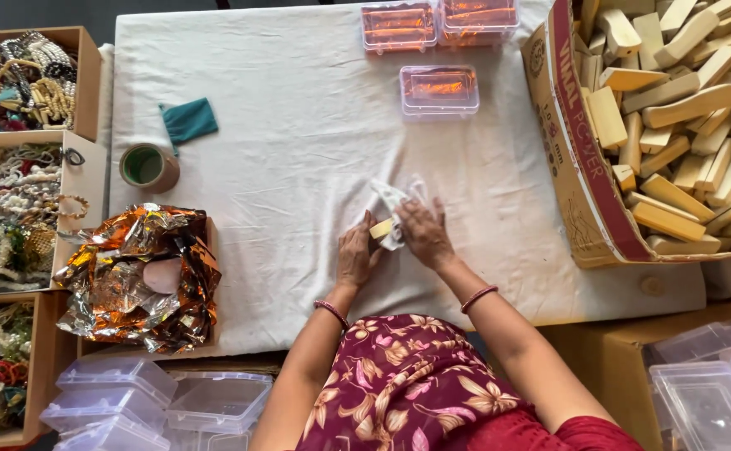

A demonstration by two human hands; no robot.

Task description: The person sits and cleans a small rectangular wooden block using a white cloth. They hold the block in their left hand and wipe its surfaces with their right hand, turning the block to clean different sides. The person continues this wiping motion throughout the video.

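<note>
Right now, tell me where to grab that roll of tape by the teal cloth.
Grip the tape roll by its outer rim, coming straight down from above. It lies flat on the white cloth with its open core facing up, so two fingers could probably pinch opposite sides; the foil pile crowds its near side.

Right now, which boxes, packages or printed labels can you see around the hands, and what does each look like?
Cardboard carton: right, brown with a red printed band, full of wooden blocks.
Three clear lidded boxes: top centre, orange contents.
Empty clear boxes: bottom left, stacked.
Foil wrappers: left, crumpled orange-silver.
Hands: centre, wrapping a small block in white paper.
</note>
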